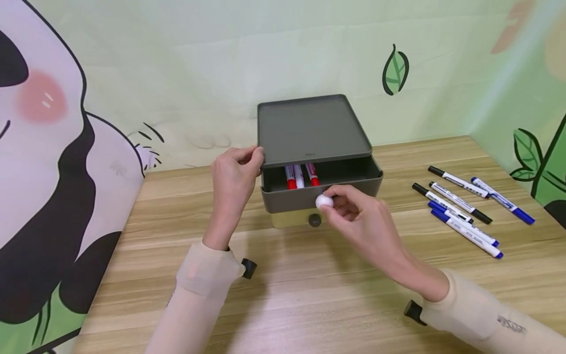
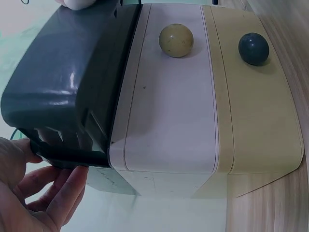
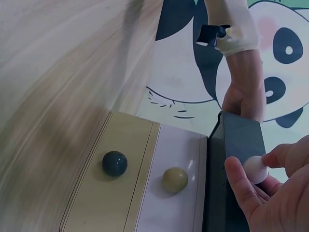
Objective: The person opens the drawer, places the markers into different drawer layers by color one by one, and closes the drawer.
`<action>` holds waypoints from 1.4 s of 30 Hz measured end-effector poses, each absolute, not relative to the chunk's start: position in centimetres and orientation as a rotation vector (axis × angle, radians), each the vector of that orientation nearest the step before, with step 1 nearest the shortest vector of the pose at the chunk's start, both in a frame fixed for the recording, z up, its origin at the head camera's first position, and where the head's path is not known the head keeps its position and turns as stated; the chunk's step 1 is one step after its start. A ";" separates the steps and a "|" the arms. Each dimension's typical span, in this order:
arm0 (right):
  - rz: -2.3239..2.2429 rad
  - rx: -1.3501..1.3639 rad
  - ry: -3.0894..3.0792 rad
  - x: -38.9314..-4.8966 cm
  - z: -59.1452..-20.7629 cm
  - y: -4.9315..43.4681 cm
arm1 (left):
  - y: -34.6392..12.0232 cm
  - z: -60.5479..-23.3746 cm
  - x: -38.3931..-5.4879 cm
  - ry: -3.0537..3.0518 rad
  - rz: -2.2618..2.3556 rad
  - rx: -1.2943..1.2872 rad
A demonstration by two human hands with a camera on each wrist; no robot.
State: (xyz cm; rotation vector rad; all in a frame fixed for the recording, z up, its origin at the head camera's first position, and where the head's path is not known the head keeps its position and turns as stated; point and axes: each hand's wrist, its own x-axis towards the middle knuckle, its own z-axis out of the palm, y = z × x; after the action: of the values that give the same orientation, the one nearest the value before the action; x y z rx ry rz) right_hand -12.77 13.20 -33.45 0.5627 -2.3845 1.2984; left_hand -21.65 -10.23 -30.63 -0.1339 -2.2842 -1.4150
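A small drawer cabinet [image 1: 313,129] with a dark grey top stands on the wooden table. Its dark grey top drawer [image 1: 287,201] is pulled partway out, and red-capped markers [image 1: 290,177] lie inside on the left. My right hand [image 1: 367,221] pinches the round white knob [image 1: 325,201] on that drawer's front between thumb and fingers. At the cabinet's upper left front corner, my left hand [image 1: 234,182] grips the edge with thumb and fingertips. Below, the white middle drawer [image 2: 176,106] with a tan knob [image 2: 175,40] and the yellow drawer [image 2: 260,111] with a dark knob [image 2: 253,49] are closed.
Several black and blue markers lie loosely on the table to the right, including a blue-capped marker [image 1: 504,200] and a black-capped marker [image 1: 457,182]. Behind the wooden table [image 1: 309,295] rises a wall [image 1: 199,73] printed with a panda and leaves.
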 end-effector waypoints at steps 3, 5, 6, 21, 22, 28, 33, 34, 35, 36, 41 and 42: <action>1.296 0.573 -2.375 -13.3 -33.4 13.1 | -10.3 -30.6 -21.7 -2.287 -1.402 -0.132; 1.299 0.581 -2.366 -13.6 -33.4 13.0 | -10.3 -30.6 -21.7 -2.285 -1.401 -0.132; 1.302 0.586 -2.362 -13.8 -33.4 13.0 | -10.3 -30.6 -21.7 -2.281 -1.406 -0.132; 1.292 0.589 -2.331 -16.0 -33.7 12.6 | -10.3 -30.6 -21.8 -2.275 -1.415 -0.139; 1.293 0.590 -2.330 -16.1 -33.7 12.5 | -10.3 -30.6 -21.8 -2.275 -1.416 -0.139; 1.287 0.579 -2.319 -16.9 -33.8 12.4 | -10.4 -30.6 -21.8 -2.273 -1.438 -0.137; 1.266 0.577 -2.305 -17.6 -34.1 12.3 | -10.3 -30.6 -21.8 -2.270 -1.449 -0.134; 1.257 0.582 -2.302 -17.7 -34.1 12.3 | -10.3 -30.6 -21.8 -2.270 -1.452 -0.135; 1.251 0.588 -2.300 -17.8 -34.2 12.3 | -10.3 -30.6 -21.8 -2.271 -1.454 -0.136; 1.243 0.595 -2.295 -17.8 -34.3 12.3 | -10.3 -30.6 -21.8 -2.270 -1.455 -0.137; 1.210 0.616 -2.284 -17.9 -34.5 12.3 | -10.3 -30.5 -21.7 -2.270 -1.449 -0.140; 1.205 0.618 -2.282 -17.9 -34.5 12.3 | -10.3 -30.5 -21.7 -2.269 -1.448 -0.140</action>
State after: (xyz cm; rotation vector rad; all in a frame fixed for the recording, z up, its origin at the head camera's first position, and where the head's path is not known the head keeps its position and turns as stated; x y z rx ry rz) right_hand -17.88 12.27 -34.46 0.6183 -2.2817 1.2051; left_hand -21.70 -10.28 -30.53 -0.1395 -2.2691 -1.4484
